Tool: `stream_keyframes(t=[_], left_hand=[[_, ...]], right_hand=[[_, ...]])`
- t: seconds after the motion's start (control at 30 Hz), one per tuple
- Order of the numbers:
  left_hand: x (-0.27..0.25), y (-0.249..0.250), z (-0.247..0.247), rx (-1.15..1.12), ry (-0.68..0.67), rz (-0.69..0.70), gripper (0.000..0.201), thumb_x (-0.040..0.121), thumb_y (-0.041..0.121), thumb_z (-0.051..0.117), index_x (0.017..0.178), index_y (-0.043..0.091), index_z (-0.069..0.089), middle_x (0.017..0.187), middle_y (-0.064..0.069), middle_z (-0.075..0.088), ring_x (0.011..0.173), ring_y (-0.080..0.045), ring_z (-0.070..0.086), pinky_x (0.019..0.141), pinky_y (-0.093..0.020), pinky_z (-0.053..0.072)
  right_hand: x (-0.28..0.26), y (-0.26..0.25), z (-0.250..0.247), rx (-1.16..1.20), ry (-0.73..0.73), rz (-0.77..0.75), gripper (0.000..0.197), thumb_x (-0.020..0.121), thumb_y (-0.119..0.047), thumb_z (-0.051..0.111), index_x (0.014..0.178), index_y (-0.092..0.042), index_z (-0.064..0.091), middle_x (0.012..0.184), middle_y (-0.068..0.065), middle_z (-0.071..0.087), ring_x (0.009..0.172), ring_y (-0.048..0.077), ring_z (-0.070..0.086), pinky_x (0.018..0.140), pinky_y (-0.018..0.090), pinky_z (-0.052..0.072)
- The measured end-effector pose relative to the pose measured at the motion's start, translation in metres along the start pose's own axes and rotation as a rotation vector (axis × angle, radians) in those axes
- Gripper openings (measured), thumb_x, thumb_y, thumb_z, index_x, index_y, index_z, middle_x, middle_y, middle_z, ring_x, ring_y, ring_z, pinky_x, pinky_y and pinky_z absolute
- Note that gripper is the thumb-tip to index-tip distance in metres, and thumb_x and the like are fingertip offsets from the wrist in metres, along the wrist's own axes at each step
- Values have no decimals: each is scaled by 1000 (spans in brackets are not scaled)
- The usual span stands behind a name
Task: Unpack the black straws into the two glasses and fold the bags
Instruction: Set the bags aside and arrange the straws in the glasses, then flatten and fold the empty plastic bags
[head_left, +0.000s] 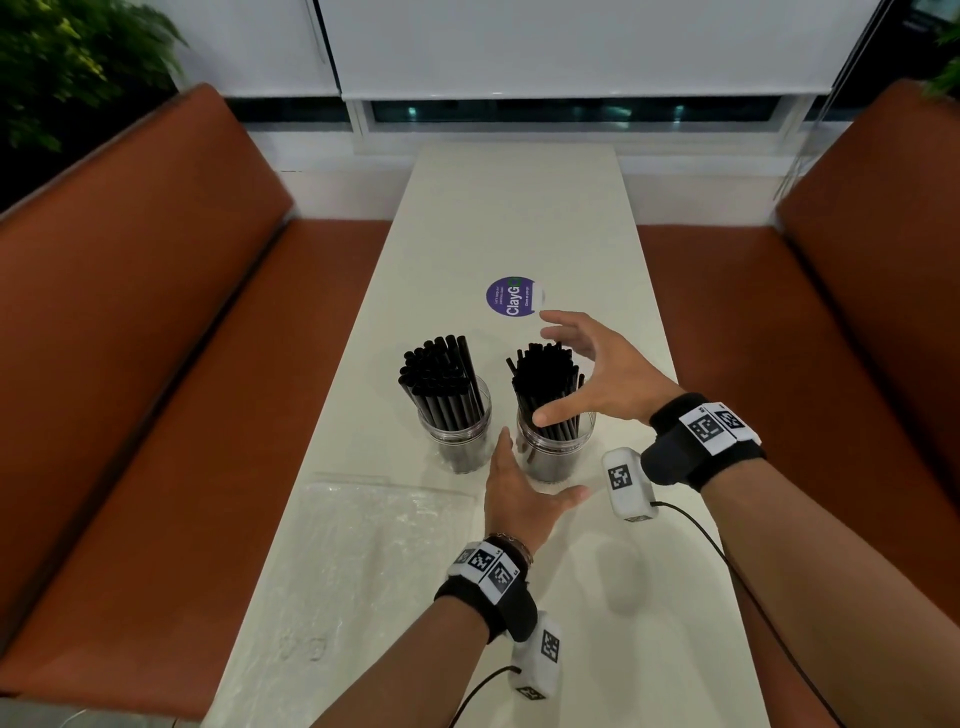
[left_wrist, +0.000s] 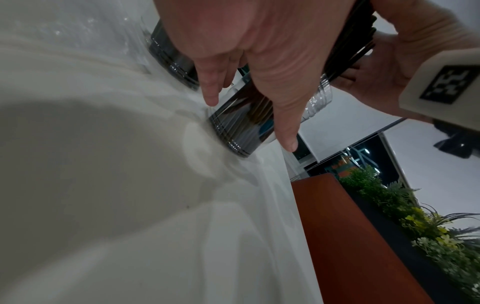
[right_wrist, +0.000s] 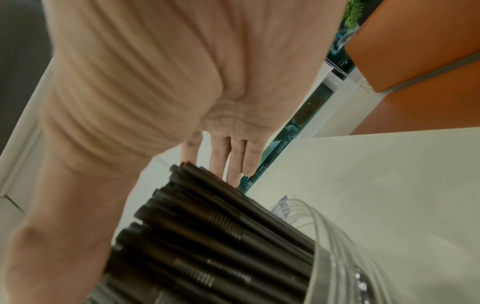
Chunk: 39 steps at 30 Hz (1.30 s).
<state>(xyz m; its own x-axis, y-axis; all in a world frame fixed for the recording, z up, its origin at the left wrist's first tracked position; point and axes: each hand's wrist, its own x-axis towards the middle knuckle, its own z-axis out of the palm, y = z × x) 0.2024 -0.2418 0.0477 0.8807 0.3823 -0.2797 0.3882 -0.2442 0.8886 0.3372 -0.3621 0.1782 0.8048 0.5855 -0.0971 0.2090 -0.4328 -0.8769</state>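
— Head view: what is sitting in the glasses?
— Black straws are filling both: the left glass (head_left: 460, 434) and the right glass (head_left: 553, 447).
— The hands?
— The left hand (head_left: 511, 496), grip wide, is reaching beside the right glass base. The right hand (head_left: 587, 371) is spreading wide over its straws (head_left: 543, 379), holding nothing.
— Surroundings?
— A clear bag (head_left: 363, 525) is lying flat on the desk (head_left: 519, 208), between orange benches (head_left: 156, 322).

The small print on the purple sticker (head_left: 511, 296) was illegible. The right hand (head_left: 592, 376) covered part of the right glass's straws (head_left: 545, 387). The clear bag (head_left: 363, 561) ran off the counter (head_left: 519, 208) edge, its outline indistinct.
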Motion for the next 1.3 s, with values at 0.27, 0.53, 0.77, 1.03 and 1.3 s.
stream_keyframes(t=[0.27,0.53,0.77,1.03,1.3], left_hand=[[-26,-2,-24,-32,-42,-45,136,58,44,99,167,25,20,170,0,37,154,-21,41,124,-43,41],[-70,-9,-79,-51,-34,-69,105,74,18,97,160,24,38,155,1,53,131,-11,54,104,-22,44],[-105,-45,-177,222,292,3,47,85,30,88,128,25,70,135,4,67,127,-18,62,109,-37,50],[-105,-113,-251,724,291,-322,64,83,60,79,135,26,64,145,-7,60,134,-30,55,115,-49,44],[-99,-140,-253,409,317,-364,96,69,41,98,147,18,47,145,-13,53,129,-35,58,103,-49,56]], right_hand=[[-36,7,-16,26,89,48,128,48,-40,107,156,-43,38,157,-10,52,150,8,42,128,37,29],[-92,21,1,-47,267,175,121,54,-42,103,157,-29,41,153,-7,55,140,13,51,120,32,39],[-144,22,86,-78,114,413,43,78,-40,92,114,-31,70,113,-13,72,86,7,74,69,17,51],[-132,17,213,-124,-186,568,77,82,-54,84,140,-15,53,127,0,71,109,13,65,88,20,45],[-107,14,264,244,-15,706,64,80,-17,92,131,-7,54,104,4,62,87,22,68,86,46,65]])
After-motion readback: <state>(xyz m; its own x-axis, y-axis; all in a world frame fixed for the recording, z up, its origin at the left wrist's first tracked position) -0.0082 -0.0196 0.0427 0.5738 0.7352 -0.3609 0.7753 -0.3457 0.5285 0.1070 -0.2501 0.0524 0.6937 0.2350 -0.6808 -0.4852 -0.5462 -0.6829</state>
